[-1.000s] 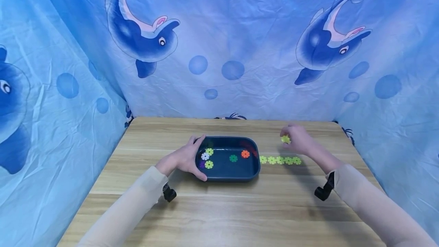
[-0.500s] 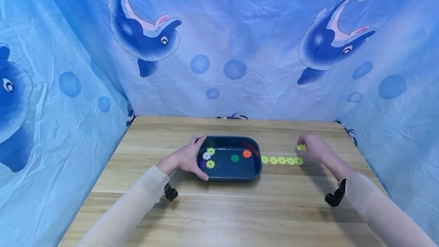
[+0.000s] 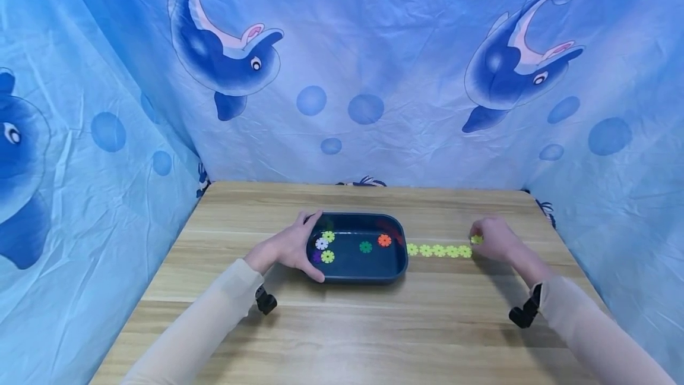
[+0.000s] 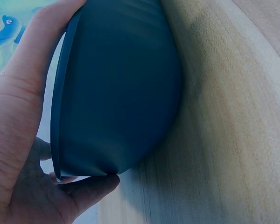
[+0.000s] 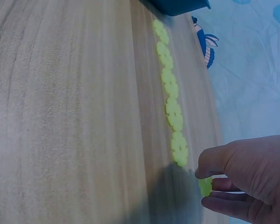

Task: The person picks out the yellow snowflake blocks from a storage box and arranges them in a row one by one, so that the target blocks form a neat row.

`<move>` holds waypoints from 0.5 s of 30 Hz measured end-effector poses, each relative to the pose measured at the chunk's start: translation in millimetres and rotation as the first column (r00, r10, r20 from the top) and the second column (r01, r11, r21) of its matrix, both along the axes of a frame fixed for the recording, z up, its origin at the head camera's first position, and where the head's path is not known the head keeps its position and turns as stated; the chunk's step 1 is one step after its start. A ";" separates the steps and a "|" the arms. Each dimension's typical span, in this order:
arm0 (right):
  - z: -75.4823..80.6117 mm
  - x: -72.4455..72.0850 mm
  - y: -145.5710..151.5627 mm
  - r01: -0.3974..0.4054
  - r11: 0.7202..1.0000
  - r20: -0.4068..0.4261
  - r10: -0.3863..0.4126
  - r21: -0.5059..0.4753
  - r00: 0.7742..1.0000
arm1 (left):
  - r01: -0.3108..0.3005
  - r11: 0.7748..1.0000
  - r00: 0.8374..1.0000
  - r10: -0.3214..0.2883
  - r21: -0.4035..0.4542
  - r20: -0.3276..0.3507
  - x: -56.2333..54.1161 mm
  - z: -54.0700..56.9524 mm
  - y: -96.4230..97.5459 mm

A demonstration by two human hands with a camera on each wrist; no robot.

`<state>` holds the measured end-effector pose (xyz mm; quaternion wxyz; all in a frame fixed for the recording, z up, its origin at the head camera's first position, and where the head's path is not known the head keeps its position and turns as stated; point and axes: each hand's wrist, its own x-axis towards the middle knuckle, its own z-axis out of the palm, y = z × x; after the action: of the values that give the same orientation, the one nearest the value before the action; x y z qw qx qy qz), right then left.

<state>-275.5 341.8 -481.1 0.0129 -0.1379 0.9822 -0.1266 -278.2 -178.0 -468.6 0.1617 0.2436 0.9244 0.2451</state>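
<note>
a blue cloth point(image 3: 342, 34) printed with dolphins hangs to the left of the tray, behind it and to its right. a wood table point(image 3: 342, 325) lies under the tray. left of the tray, a pale sleeve point(image 3: 198, 325) reaches in, with a small black camera point(image 3: 265, 300) at the wrist. the left hand point(image 3: 288, 248) is spread wide and grips the tray's left end, thumb at the near rim, fingers at the far rim. the tray point(image 3: 352, 269) is dark blue, with rounded corners, flat on the table.

at the left end inside the tray, four flower-shaped discs cluster: purple point(image 3: 317, 256) nearest the corner, then white point(image 3: 321, 243), with one yellow point(image 3: 328, 236) behind and another yellow point(image 3: 328, 257) in front. a green disc point(image 3: 366, 247) lies right of the tray's middle; an orange disc point(image 3: 384, 240) is nearer its right end.

just beside the tray's right wall, a row of five yellow discs point(image 3: 439, 251) runs straight away to the right. past the row's far end from the tray, the right hand point(image 3: 497, 242), nearly closed, pinches one more yellow disc, the held disc point(image 5: 206, 186), between thumb and fingers, apart from the row. whether it touches the table, i cannot tell.
</note>
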 end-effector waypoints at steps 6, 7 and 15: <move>-6.8 0.5 0.4 0.016 1.000 0.044 -0.016 0.005 0.999 | -0.005 1.000 1.000 0.005 0.005 0.009 -0.2 -1.0 0.2; -7.6 0.8 0.3 0.016 1.000 0.042 -0.017 0.012 0.999 | -0.005 1.000 1.000 0.005 0.005 0.009 -0.2 -0.9 0.1; -8.5 3.4 -1.3 0.019 0.999 0.039 -0.020 0.030 0.999 | -0.010 1.000 1.000 0.010 0.001 0.013 0.3 0.0 -0.4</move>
<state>-272.1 340.5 -489.6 0.0329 -0.1257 0.9849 -0.1146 -277.8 -178.4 -468.6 0.1664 0.2374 0.9243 0.2482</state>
